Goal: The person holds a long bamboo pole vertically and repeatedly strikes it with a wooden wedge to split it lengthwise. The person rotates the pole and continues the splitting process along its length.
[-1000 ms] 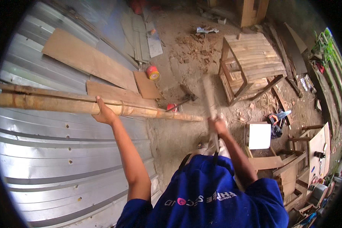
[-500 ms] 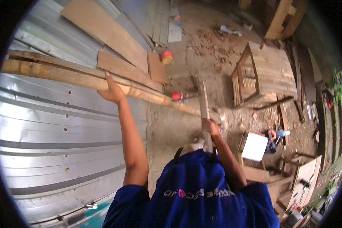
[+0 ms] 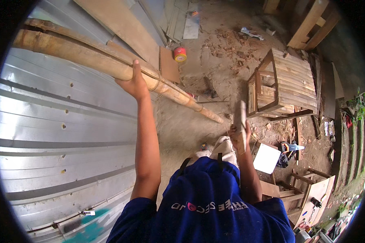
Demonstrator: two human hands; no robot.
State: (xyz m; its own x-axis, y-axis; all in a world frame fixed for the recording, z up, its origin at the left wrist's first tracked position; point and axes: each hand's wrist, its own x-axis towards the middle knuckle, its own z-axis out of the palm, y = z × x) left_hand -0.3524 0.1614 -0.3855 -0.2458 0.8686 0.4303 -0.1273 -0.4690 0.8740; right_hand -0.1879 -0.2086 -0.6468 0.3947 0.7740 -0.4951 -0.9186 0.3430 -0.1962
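A long, split bamboo pole (image 3: 89,58) slants from the upper left down to the middle of the view. My left hand (image 3: 134,83) is closed around it partway along, thumb on the upper side. The pole's lower end comes close to my right hand (image 3: 240,134), which grips a short-looking wooden board (image 3: 241,115). That board points away from me, seen nearly end-on, and stands apart from the bamboo tip. Part of my right fingers is hidden behind the board.
Corrugated metal sheeting (image 3: 69,125) fills the left side. A red and yellow can (image 3: 180,54) stands by leaning plywood (image 3: 169,65). To the right are a slatted wooden frame (image 3: 294,81), a white panel (image 3: 267,158), a handsaw (image 3: 292,147) and a small wooden table (image 3: 318,198) on its side.
My left hand has shifted right and upward with the bamboo, whose left part is raised. My right hand has carried the board rightward, away from the bamboo, and turned it.
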